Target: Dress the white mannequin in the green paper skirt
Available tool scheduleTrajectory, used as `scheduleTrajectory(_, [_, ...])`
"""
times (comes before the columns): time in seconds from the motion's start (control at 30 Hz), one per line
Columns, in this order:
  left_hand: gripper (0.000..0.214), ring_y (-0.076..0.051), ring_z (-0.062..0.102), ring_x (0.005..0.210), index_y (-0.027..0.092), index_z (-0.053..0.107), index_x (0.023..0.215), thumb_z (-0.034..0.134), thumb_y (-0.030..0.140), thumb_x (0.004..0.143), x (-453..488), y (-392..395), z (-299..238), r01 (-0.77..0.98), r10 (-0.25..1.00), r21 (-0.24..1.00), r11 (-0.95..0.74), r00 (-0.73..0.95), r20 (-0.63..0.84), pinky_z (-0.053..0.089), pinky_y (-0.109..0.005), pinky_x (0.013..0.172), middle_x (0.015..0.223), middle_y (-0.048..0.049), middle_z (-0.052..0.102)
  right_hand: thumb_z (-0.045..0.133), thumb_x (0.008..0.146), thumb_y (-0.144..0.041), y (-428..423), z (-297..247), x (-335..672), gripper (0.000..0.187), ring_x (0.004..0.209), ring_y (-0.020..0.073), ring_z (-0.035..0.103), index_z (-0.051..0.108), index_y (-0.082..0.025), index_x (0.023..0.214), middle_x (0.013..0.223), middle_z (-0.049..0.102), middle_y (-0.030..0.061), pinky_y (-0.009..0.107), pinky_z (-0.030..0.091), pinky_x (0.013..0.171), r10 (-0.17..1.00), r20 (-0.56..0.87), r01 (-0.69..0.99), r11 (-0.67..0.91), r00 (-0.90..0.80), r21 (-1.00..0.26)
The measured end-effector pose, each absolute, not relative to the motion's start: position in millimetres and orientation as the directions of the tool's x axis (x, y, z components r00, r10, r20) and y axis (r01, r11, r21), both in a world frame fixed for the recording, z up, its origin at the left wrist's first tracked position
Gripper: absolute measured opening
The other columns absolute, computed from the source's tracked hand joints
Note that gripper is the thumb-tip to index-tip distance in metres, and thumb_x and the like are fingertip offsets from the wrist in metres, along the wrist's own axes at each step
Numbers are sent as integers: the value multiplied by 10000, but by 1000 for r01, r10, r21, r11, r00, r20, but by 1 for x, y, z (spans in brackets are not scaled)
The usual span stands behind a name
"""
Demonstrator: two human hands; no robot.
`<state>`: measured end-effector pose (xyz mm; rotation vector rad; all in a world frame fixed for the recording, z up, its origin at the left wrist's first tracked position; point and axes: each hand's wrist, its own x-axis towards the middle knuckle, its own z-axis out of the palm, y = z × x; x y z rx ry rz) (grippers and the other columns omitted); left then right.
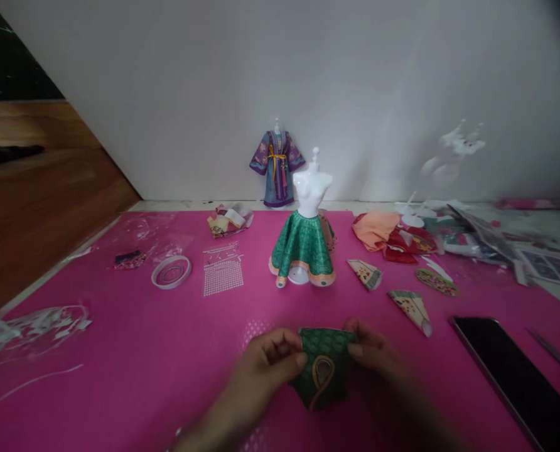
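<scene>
Between my two hands is a small piece of dark green fabric (pixel 333 347) with a scale-like pattern and a gold teardrop motif. My left hand (pixel 274 361) pinches its upper left edge between thumb and fingers. At the upper right corner, my right hand (pixel 369 346) grips it the same way. Just beyond stands a white doll-sized mannequin (pixel 309 191) wearing a flared green skirt (pixel 302 243) with a peach border. Farther back, a second small form wears a purple and blue robe (pixel 279 172) with a yellow tie.
Two cone-shaped fabric pieces (pixel 409 307), a black phone (pixel 510 370) and a thin pointed tool (pixel 554 353) lie to the right. A sheet of beads (pixel 223 277) and a white tape roll (pixel 171 272) lie left on the pink mat (pixel 143 351). Orange cloth (pixel 376 230) sits behind.
</scene>
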<state>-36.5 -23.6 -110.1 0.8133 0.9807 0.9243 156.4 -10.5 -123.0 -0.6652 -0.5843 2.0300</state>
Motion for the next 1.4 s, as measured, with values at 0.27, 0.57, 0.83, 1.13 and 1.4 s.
scheduleTrajectory(0.27, [357, -73, 485, 553, 157, 627, 715, 811, 459, 663, -36, -26, -95, -242, 934, 915, 323, 234, -268, 362, -183, 529, 608, 42, 572, 780, 736, -338, -5, -122, 165, 270, 599, 146, 617, 603, -242, 917, 720, 659, -12, 265, 491, 570, 872, -194, -509, -429, -449, -746])
scheduleTrajectory(0.57, [261, -86, 492, 567, 157, 662, 745, 747, 404, 730, -37, -29, -87, -156, 916, 929, 337, 282, -285, 375, -195, 539, 621, 39, 566, 878, 625, -317, -10, -121, 160, 409, 680, 136, 617, 563, -242, 875, 793, 641, -17, 235, 479, 583, 905, -110, -381, -280, -410, -881])
scheduleTrajectory(0.83, [259, -124, 611, 690, 177, 686, 892, 793, 343, 724, -36, -30, -84, -278, 866, 879, 387, 438, -243, 452, -231, 650, 768, -4, 667, 841, 647, -318, -19, -119, 156, 345, 597, 144, 609, 613, -232, 891, 722, 651, -17, 239, 469, 506, 947, -200, -252, -263, -250, -931])
scheduleTrajectory(1.13, [206, -70, 512, 555, 160, 627, 884, 745, 243, 736, -31, -32, -91, -183, 861, 914, 362, 441, -253, 395, -186, 530, 693, 21, 589, 779, 742, -271, -21, -115, 157, 281, 678, 131, 647, 636, -271, 984, 809, 681, -21, 230, 504, 584, 939, -174, -233, -248, -297, -940])
scheduleTrajectory(1.4, [249, -64, 413, 478, 165, 602, 954, 686, 226, 729, -30, -35, -87, -7, 853, 934, 357, 410, -323, 331, -184, 427, 623, 55, 505, 763, 717, -254, -23, -114, 154, 233, 687, 168, 666, 631, -253, 909, 724, 690, -22, 285, 521, 644, 947, -166, -104, -201, -274, -974])
